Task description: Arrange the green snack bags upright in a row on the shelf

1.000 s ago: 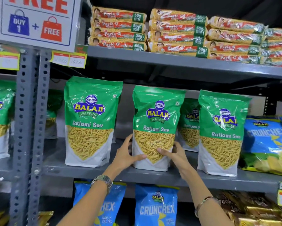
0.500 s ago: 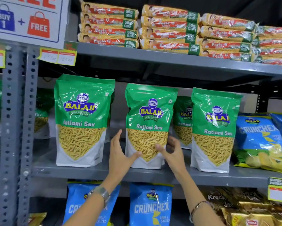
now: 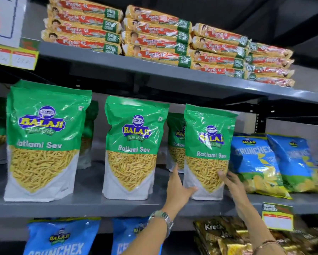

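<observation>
Straightening rightmost glossy green plastic snack bag [image 3: 208, 144], beside blue crisp bag [image 3: 254, 162]: left hand [image 3: 178, 188] and right hand [image 3: 230, 183] clasping its lower sides. Next, probably: square it upright on grey metal shelf [image 3: 81, 205], then release.

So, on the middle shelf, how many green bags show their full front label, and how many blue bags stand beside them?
Green bags: 3
Blue bags: 2
Total: 5
</observation>
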`<move>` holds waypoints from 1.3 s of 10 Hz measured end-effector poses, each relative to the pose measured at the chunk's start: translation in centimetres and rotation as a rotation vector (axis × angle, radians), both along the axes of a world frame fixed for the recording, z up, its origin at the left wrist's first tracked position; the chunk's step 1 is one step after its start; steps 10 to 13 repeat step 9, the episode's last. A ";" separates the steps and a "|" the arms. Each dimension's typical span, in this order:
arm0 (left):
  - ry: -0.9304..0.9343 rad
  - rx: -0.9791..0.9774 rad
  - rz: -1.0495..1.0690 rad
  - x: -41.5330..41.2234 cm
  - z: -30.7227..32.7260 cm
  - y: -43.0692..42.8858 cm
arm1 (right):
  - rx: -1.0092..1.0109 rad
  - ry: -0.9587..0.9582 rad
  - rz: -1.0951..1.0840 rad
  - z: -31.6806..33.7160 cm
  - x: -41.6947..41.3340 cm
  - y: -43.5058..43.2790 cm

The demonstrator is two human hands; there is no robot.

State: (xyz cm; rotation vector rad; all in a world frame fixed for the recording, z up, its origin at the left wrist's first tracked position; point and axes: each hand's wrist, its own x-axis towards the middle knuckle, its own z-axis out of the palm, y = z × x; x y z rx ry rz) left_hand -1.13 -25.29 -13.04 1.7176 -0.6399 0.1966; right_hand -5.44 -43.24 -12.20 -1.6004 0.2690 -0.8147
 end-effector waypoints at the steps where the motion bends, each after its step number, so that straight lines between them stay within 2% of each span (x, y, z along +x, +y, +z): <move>1: 0.049 0.007 0.033 0.5 -0.4 -1.1 | -0.038 0.030 0.049 0.1 0.1 -0.3; 5: -0.028 0.058 0.013 -0.1 -0.4 -1.0 | -0.001 -0.090 0.067 -0.2 -0.1 0.1; 6: -0.163 0.109 0.010 -1.8 0.6 0.8 | 0.083 -0.301 -0.198 -0.9 0.5 1.2; 7: -0.390 0.052 0.102 -3.7 3.3 4.1 | 0.097 -0.451 -0.401 0.1 0.7 4.6; 9: -0.726 -0.055 0.440 -4.1 10.0 11.8 | -0.080 -0.655 -0.442 7.5 1.0 14.0; 13: -0.726 -0.055 0.440 -4.1 10.0 11.8 | -0.080 -0.655 -0.442 7.5 1.0 14.0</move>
